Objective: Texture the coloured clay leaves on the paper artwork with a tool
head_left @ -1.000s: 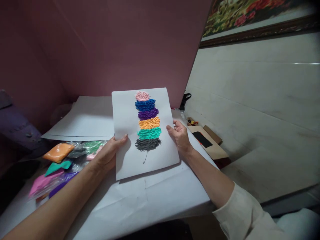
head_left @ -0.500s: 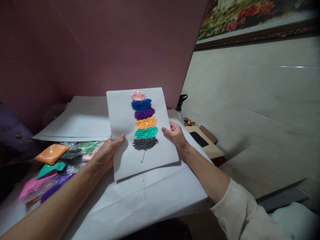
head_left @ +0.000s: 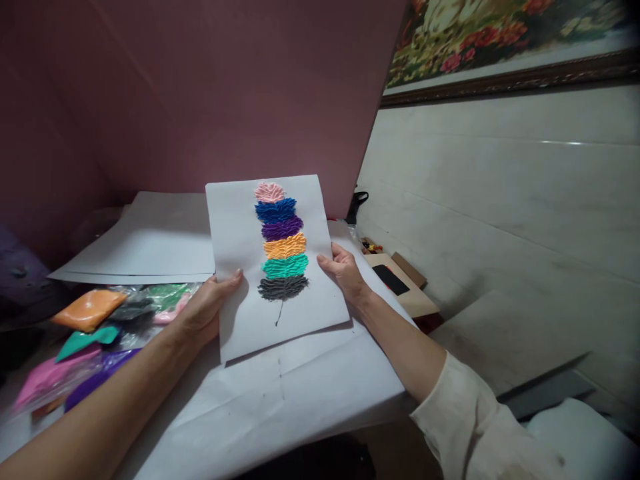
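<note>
Sheet (head_left: 235, 227), one, bearing six clay bands (head_left: 281, 243), tilted above desk (head_left: 300, 400); left hand (head_left: 205, 310) and right hand (head_left: 343, 273), each grip pinching a side edge.

My forearms extend forward. My left hand (head_left: 203, 312) and right hand (head_left: 343, 272) are raised, thumbs uppermost, each closed in a pinch.
</note>
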A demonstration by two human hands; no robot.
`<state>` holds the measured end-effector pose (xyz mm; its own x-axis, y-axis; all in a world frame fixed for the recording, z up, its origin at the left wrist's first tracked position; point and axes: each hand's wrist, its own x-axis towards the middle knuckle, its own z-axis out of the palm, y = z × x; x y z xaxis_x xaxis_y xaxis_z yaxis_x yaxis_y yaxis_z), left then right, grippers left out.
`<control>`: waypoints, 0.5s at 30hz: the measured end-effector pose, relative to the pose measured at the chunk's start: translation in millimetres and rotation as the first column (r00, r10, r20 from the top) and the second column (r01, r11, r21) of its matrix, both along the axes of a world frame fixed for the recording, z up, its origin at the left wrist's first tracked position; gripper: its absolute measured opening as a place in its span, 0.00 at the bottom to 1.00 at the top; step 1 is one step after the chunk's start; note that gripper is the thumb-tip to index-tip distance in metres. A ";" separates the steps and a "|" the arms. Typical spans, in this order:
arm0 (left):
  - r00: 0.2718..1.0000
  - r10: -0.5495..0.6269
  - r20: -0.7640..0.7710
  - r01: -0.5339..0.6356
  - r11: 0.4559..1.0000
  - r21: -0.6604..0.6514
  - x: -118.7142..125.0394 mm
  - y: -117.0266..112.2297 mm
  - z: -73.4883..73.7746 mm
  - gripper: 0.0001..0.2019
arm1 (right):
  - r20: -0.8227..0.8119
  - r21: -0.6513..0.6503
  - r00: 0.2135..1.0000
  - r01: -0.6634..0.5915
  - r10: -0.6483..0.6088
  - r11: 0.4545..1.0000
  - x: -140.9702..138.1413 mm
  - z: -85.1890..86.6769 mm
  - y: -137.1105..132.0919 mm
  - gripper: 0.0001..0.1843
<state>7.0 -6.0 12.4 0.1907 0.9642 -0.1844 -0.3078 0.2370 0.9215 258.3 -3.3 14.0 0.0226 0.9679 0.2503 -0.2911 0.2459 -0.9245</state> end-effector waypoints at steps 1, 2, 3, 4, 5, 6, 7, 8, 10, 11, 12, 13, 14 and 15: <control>1.000 0.009 0.001 -0.009 1.000 -0.016 0.1 -0.1 0.2 0.26 | -0.003 0.003 1.000 -0.002 0.002 1.000 0.1 -0.1 0.2 0.20; 1.000 0.019 0.003 -0.019 0.999 -0.031 0.3 -0.4 0.6 0.26 | -0.004 0.005 1.000 -0.003 0.003 1.000 0.1 -0.3 0.4 0.20; 1.000 0.027 0.003 -0.027 0.999 -0.040 0.6 -0.9 1.2 0.26 | -0.007 0.006 1.000 -0.002 0.002 1.000 0.1 -0.4 0.6 0.20; 0.999 0.033 0.004 -0.033 0.998 -0.046 0.9 -1.4 1.9 0.26 | -0.010 0.007 1.000 -0.002 0.002 1.000 0.1 -0.4 0.7 0.20; 0.999 0.038 0.005 -0.037 0.998 -0.051 1.2 -2.1 2.6 0.26 | -0.011 0.006 1.000 -0.001 0.002 1.000 0.1 -0.3 0.7 0.20; 0.999 0.041 0.007 -0.040 0.998 -0.054 1.6 -2.7 3.2 0.25 | -0.011 0.002 1.000 -0.001 0.001 1.000 0.0 -0.1 0.7 0.20; 0.999 0.043 0.009 -0.042 0.997 -0.057 1.9 -3.1 3.7 0.25 | -0.009 -0.003 1.000 -0.001 0.001 1.000 0.0 0.2 0.5 0.20; 0.999 0.043 0.011 -0.043 0.997 -0.060 2.2 -3.4 4.0 0.25 | -0.009 -0.009 1.000 -0.001 0.001 1.000 0.0 0.4 0.3 0.20; 0.999 0.042 0.012 -0.041 0.997 -0.067 2.5 -3.6 4.1 0.24 | -0.022 -0.018 1.000 -0.007 0.007 1.000 0.2 0.7 -0.3 0.20; 0.999 0.040 0.012 -0.039 0.997 -0.072 2.6 -3.5 3.9 0.24 | -0.033 -0.020 0.999 -0.011 0.010 1.000 0.3 0.7 -0.6 0.19; 0.999 0.038 0.012 -0.037 0.996 -0.076 2.5 -3.3 3.5 0.24 | -0.044 -0.021 0.999 -0.016 0.015 1.000 0.4 0.6 -0.8 0.19; 0.999 0.038 0.011 -0.037 0.996 -0.079 2.4 -3.1 3.1 0.24 | -0.054 -0.022 0.998 -0.022 0.021 1.000 0.5 0.5 -1.0 0.18; 0.999 0.038 0.009 -0.037 0.996 -0.082 2.3 -2.9 2.7 0.24 | -0.061 -0.023 0.998 -0.028 0.027 0.999 0.6 0.2 -1.1 0.17; 0.999 0.040 0.008 -0.039 0.996 -0.085 2.1 -2.9 2.3 0.24 | -0.068 -0.024 0.997 -0.035 0.034 0.999 0.8 0.0 -1.1 0.17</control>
<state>9.1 -9.0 14.7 0.1552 0.9518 -0.2645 -0.3273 0.3021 0.8953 259.1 -4.4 14.0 0.0050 0.9745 0.2245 -0.3607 0.2111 -0.9085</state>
